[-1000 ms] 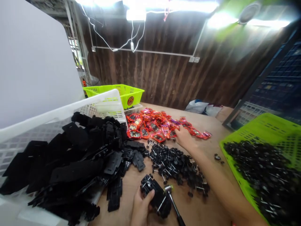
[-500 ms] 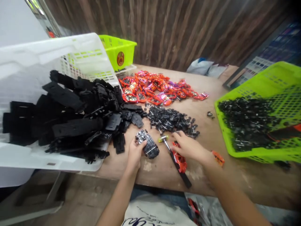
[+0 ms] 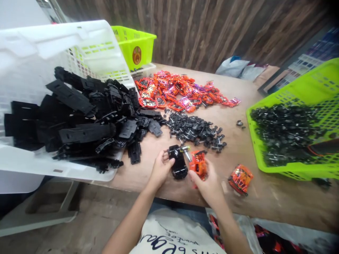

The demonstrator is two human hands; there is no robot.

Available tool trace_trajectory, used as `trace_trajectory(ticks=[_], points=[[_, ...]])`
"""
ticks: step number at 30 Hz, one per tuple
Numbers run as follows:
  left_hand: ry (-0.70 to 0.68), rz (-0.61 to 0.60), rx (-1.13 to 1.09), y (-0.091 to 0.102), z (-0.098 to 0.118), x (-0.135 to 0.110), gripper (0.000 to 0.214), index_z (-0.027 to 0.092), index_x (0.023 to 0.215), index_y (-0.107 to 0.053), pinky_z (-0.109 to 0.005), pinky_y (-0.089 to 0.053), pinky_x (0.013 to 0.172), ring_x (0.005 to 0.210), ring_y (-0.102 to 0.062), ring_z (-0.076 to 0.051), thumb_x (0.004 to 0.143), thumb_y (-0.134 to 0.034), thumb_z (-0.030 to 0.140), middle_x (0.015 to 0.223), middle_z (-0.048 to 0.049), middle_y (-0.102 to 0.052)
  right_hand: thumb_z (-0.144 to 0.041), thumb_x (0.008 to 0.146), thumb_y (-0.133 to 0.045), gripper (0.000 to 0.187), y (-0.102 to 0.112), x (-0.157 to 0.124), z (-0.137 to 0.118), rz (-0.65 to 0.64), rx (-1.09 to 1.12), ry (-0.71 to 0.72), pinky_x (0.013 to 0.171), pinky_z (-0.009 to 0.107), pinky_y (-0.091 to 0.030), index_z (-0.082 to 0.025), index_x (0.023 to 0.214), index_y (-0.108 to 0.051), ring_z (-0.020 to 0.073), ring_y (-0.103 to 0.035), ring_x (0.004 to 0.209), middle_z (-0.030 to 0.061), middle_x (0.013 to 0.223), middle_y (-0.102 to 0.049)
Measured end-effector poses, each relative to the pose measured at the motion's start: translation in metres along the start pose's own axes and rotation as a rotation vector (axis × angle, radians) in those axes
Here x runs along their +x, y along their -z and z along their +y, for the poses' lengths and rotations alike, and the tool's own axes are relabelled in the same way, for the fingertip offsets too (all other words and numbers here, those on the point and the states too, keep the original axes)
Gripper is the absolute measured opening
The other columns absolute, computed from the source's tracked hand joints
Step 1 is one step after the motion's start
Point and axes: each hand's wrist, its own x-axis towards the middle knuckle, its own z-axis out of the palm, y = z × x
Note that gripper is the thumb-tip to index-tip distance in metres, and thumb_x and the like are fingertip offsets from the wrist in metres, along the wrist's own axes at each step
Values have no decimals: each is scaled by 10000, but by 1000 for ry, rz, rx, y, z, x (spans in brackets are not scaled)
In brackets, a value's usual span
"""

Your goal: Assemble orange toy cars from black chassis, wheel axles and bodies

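My left hand point(image 3: 160, 170) grips a black toy-car chassis point(image 3: 178, 165) just above the wooden table's point(image 3: 278, 201) near edge. My right hand point(image 3: 208, 181) is closed on an orange toy-car body point(image 3: 198, 163), held right beside the chassis. A small hammer head point(image 3: 184, 149) shows between the two parts; its handle is hidden under my right hand. Another orange car body point(image 3: 240, 178) lies on the table to the right of my right hand.
A tipped white basket point(image 3: 60, 53) spills black chassis parts point(image 3: 87, 120) at left. Orange car bodies point(image 3: 180, 93) and black wheel axles point(image 3: 196, 128) lie in piles mid-table. A green basket point(image 3: 304, 88) of axles stands right; another green basket point(image 3: 135, 44) is at the back.
My right hand drew back from the far orange pile to the near edge and picked up an orange body. The chassis in my left hand has been turned. The view tilted down.
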Motion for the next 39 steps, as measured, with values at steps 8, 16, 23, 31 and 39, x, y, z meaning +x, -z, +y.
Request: trace_trajectory(ticks=[8, 16, 23, 31, 39], points=[[-15, -166, -8, -20, -11, -17, 347, 183, 1103, -529, -342, -517, 878, 971, -655, -207, 769, -621, 197, 1036, -81, -685, -480, 752, -582, 581, -17, -5, -13, 3, -176, 121, 758, 385, -489, -122, 1208, -558, 282, -642, 859, 153, 1012, -679], [-46, -174, 13, -21, -4, -23, 427, 176, 1077, -498, -273, -547, 746, 872, -672, -189, 744, -703, 346, 1066, -94, -666, -433, 781, -561, 616, -26, -5, -1, 28, -104, 166, 887, 496, -457, -84, 1283, -487, 340, -587, 1047, 223, 1162, -603], [-68, -253, 184, -15, 1, -30, 475, 185, 1103, -518, -232, -540, 649, 718, -654, -131, 698, -746, 288, 1025, -51, -650, -380, 813, -614, 423, 4, 11, -5, -391, 643, 75, 888, 343, -497, -222, 1193, -519, 212, -615, 1041, 79, 1173, -631], [-133, -218, 102, -7, -6, -43, 449, 174, 1052, -541, -203, -508, 573, 648, -636, -122, 677, -762, 287, 889, -25, -654, -337, 793, -654, 356, -9, 5, -11, -394, 746, 116, 805, 275, -501, -216, 1108, -540, 170, -629, 901, 32, 1004, -656], [-195, -38, 307, 21, 1, -28, 546, 168, 1179, -526, -355, -400, 1035, 1210, -515, -242, 680, -734, 241, 1278, -118, -564, -191, 793, -592, 304, -18, 0, -26, -270, -43, 454, 901, 416, -431, -192, 1097, -606, 256, -580, 1015, 98, 1079, -648]])
